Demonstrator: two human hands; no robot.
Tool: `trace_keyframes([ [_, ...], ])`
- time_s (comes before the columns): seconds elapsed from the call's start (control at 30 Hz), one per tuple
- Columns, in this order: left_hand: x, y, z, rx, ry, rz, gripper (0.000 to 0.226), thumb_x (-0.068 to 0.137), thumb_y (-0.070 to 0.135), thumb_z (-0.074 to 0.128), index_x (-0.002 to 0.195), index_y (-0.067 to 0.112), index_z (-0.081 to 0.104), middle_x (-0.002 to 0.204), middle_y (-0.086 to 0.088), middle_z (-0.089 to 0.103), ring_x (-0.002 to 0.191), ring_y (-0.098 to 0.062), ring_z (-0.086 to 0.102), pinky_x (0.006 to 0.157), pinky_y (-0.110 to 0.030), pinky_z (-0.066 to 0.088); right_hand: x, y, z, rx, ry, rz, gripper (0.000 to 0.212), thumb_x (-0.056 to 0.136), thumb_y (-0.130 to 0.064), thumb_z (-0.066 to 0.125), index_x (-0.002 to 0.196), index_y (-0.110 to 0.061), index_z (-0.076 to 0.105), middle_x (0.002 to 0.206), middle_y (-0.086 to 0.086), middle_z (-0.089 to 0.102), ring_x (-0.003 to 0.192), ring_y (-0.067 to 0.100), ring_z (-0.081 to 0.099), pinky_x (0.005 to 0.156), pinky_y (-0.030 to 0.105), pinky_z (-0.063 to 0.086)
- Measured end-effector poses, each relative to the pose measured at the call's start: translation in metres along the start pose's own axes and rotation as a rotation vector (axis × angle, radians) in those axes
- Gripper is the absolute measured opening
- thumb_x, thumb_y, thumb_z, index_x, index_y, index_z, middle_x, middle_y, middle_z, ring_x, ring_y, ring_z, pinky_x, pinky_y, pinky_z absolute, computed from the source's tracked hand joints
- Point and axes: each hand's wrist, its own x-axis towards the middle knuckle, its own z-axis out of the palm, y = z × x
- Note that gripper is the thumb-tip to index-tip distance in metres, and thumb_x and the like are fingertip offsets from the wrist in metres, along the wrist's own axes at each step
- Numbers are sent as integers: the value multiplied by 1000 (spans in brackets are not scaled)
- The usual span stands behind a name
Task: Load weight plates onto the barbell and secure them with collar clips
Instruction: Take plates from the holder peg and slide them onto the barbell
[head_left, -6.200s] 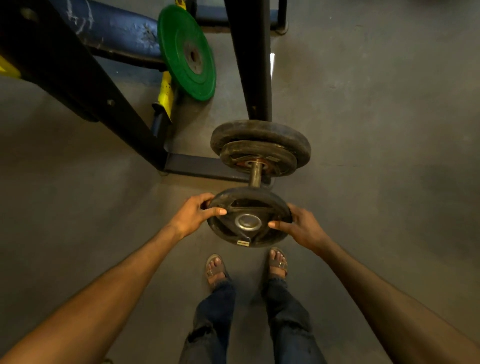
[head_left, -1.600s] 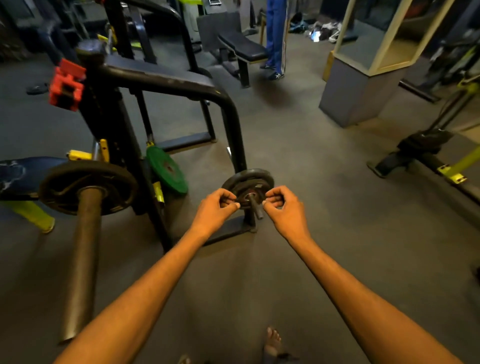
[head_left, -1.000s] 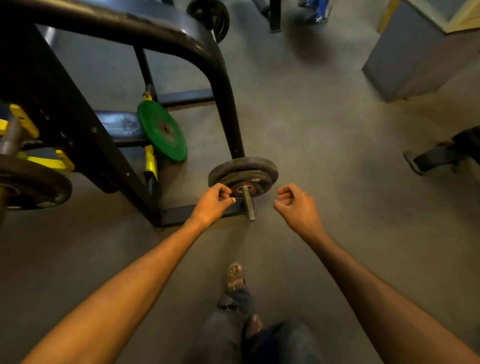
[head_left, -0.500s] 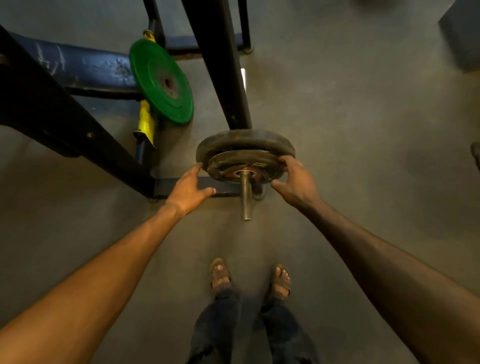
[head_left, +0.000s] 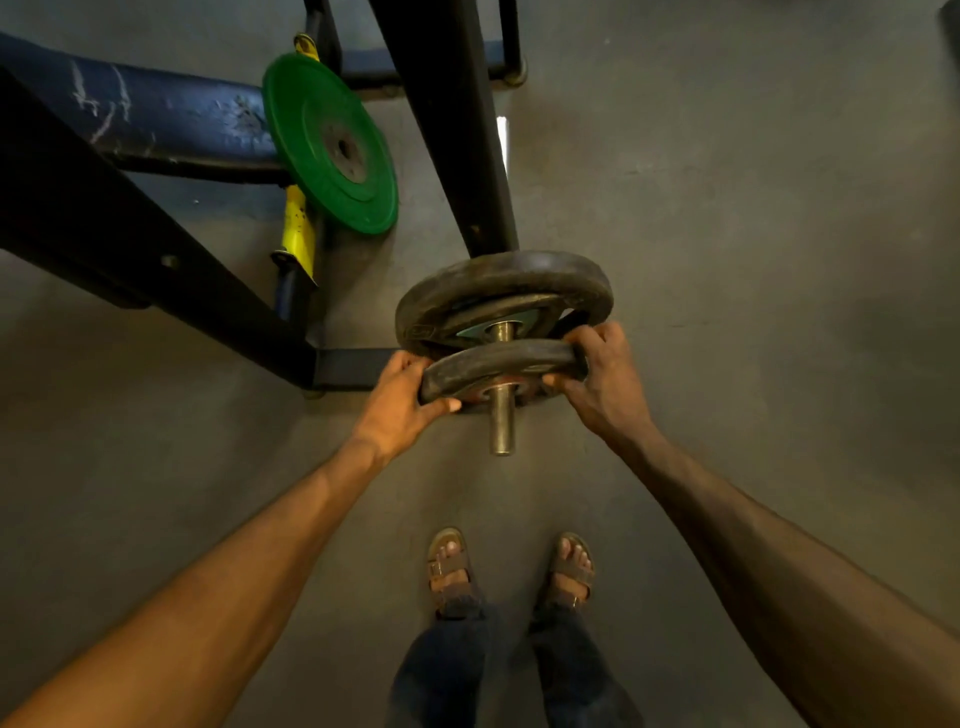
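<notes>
The person looks straight down at a metal peg (head_left: 502, 415) that sticks out toward them from the base of a black rack (head_left: 452, 130). Two dark plates sit on the peg. The large plate (head_left: 498, 283) sits farther back, close to the rack post. The small plate (head_left: 498, 364) sits nearer the viewer, with a short gap of bare peg showing between the two.

The left hand (head_left: 397, 402) is clamped on the left edge of the small plate, thumb under the rim. The right hand (head_left: 605, 382) is clamped on its right edge, fingers curled over the top.

A green plate (head_left: 332, 140) leans beside a yellow bracket (head_left: 297, 228) to the upper left, well apart from the hands. The person's sandalled feet (head_left: 511, 569) stand on the grey floor (head_left: 753, 260) below the peg's free end.
</notes>
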Motion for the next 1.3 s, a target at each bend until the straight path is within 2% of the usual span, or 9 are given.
trace_keyframes([
  [0.13, -11, -4, 10, -147, -47, -39, 45, 84, 31, 78, 124, 16, 62, 113, -3, 68, 105, -16, 64, 88, -32, 51, -16, 19, -5, 144, -239, 45, 33, 92, -23, 74, 120, -20, 58, 115, 0, 59, 102, 12, 59, 81, 30, 51],
  [0.33, -47, 4, 4, -237, -121, -130, 47, 80, 21, 82, 124, 20, 65, 106, 10, 70, 96, 3, 63, 84, -16, 51, -64, 20, 2, 220, -314, 136, 20, 94, -17, 71, 112, -22, 63, 105, -5, 68, 99, 8, 64, 78, 24, 48],
  [0.47, -103, 8, 7, -322, -207, -230, 42, 80, 17, 82, 119, 15, 67, 108, 0, 74, 96, -1, 66, 80, -12, 53, -110, 13, -2, 152, -406, 188, 32, 92, -18, 74, 122, -15, 64, 112, 0, 71, 99, 9, 65, 85, 31, 51],
  [0.6, -172, 15, 2, -406, -173, -320, 41, 79, 16, 83, 118, 13, 69, 105, 0, 76, 98, -8, 70, 92, -32, 58, -151, -9, -13, 100, -490, 175, 32, 91, -19, 75, 121, -14, 64, 108, 1, 72, 92, 17, 71, 80, 42, 59],
  [0.67, -206, 20, -12, -451, -110, -355, 41, 78, 16, 84, 117, 12, 71, 105, -4, 77, 100, -15, 72, 94, -38, 57, -165, -35, -23, 58, -511, 122, 35, 89, -21, 76, 122, -14, 66, 110, 4, 74, 98, 22, 71, 87, 48, 59],
  [0.73, -239, 26, -35, -475, -41, -379, 43, 77, 19, 85, 117, 10, 71, 106, -9, 77, 103, -22, 72, 95, -42, 57, -176, -70, -32, 31, -523, 58, 36, 89, -23, 77, 122, -13, 67, 112, 4, 75, 104, 21, 70, 92, 44, 56],
  [0.87, -311, 32, -90, -544, 146, -373, 58, 70, 41, 82, 117, 9, 69, 107, -10, 76, 103, -25, 71, 91, -40, 56, -197, -156, -41, 31, -578, -120, 40, 89, -35, 72, 124, -18, 65, 113, 1, 73, 104, 17, 69, 91, 47, 58],
  [1.13, -476, 12, -171, -655, 585, -358, 27, 79, 15, 83, 103, 10, 72, 98, -15, 76, 92, -17, 70, 86, -37, 56, -274, -313, -16, 34, -576, -429, 42, 82, -63, 67, 112, -32, 67, 101, -9, 72, 96, 8, 70, 84, 48, 61],
  [1.3, -580, -26, -212, -707, 730, -290, 28, 81, 5, 79, 107, 2, 71, 101, -18, 75, 90, -11, 70, 80, -24, 56, -347, -394, 30, 15, -541, -542, 30, 84, -58, 70, 109, -42, 67, 98, -15, 74, 96, 4, 70, 85, 48, 60],
])
